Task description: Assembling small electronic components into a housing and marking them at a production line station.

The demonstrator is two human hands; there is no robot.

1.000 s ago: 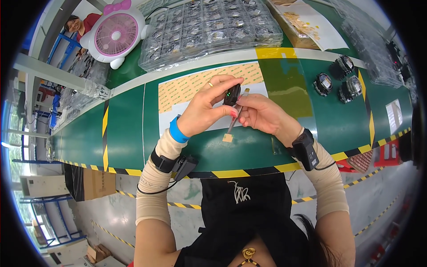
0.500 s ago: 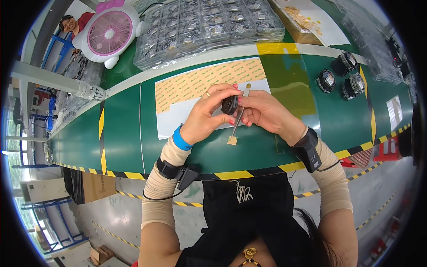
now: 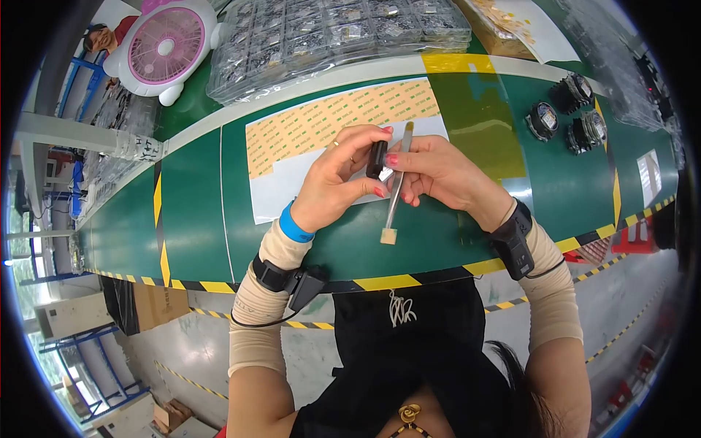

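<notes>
Above the green tabletop's [image 3: 190, 219] near edge, the left hand [image 3: 336, 186] pinches a small black part [image 3: 376, 159] steady, while the right hand [image 3: 438, 171] grips a slim tweezer-like tool [image 3: 398, 182], tip angled down, over the adhesive sheet [image 3: 307, 139].
</notes>
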